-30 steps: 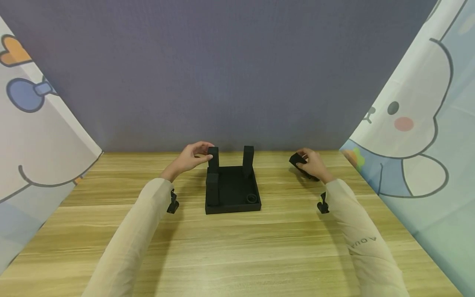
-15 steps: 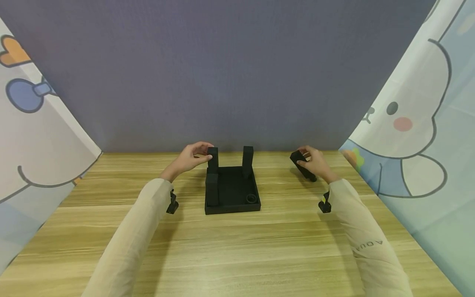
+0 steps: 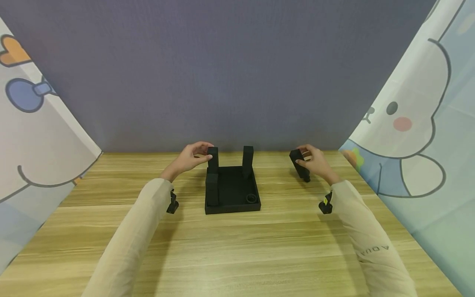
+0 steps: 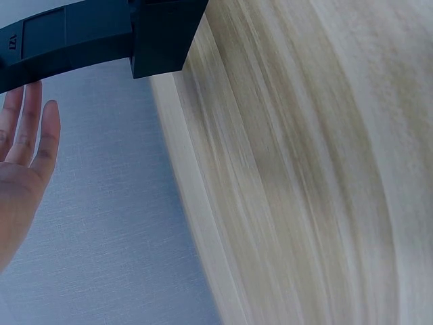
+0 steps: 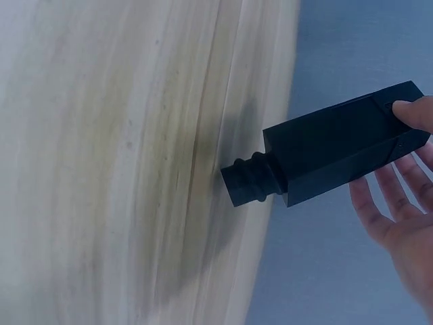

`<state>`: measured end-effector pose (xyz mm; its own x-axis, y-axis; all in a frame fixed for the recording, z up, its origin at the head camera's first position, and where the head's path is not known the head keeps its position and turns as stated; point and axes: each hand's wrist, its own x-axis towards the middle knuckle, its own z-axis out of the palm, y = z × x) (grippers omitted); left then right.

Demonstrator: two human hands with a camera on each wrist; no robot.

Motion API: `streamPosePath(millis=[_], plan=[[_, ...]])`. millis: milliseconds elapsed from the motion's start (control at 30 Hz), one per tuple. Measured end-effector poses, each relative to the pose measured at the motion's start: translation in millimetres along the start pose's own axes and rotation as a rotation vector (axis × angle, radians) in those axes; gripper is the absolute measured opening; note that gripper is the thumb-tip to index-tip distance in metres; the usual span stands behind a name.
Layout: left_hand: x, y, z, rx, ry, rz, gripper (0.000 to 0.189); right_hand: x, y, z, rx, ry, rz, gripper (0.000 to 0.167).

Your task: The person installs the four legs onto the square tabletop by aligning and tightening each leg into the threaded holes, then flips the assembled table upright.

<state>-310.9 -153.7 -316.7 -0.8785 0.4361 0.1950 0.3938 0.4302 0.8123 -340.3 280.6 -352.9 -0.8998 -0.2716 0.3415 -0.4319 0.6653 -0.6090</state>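
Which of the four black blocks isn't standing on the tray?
The block held tilted in the right hand, its ridged end exposed, clear of the black tray. The other three blocks stand upright at the tray's corners.

The left arm [image 3: 128, 239] and right arm [image 3: 371, 239] stretch forward, well apart, the left hand [image 3: 189, 158] pinching between thumb [image 3: 203, 160] and fingers [image 4: 28, 125], the right hand [image 3: 315, 161] gripping with its thumb opposite slightly spread fingers.

On my feed, I read printed capitals on the right sleeve [image 3: 371, 243], apparently A, Q and U; the rest is unclear. On the black post [image 4: 67, 40], I see a tiny sideways mark including a Z.
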Motion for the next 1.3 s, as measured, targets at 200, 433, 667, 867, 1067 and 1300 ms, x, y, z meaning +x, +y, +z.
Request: streamPosePath(millis=[200,433,667,867,1067,1300], plan=[[-0.1,-0.3,-0.2,0.009,0.0,0.001,0.04,-0.5,-5,0,0.041,0.017,0.008,0.04],[0.5,-1.8,-0.7,0.004,-0.003,0.001,0.04,-10.0,-41,-6,0.11,0.017,0.002,0.039],[1.1,-1.1,-0.7,0.001,-0.006,-0.006,0.04,-7.8,-39,-2,0.173,-0.027,0.029,0.04],[1.1,-0.3,-0.6,-0.004,-0.005,-0.01,0.04,-3.7,-29,9,0.231,-0.033,0.026,0.04],[1.0,1.1,-0.8,0.002,0.002,-0.006,0.04,-7.0,-40,17,0.296,-0.067,0.033,0.042],[0.1,1.5,-0.6,-0.003,-0.002,-0.017,0.04,-12.0,-62,21,0.361,-0.129,0.053,0.043]])
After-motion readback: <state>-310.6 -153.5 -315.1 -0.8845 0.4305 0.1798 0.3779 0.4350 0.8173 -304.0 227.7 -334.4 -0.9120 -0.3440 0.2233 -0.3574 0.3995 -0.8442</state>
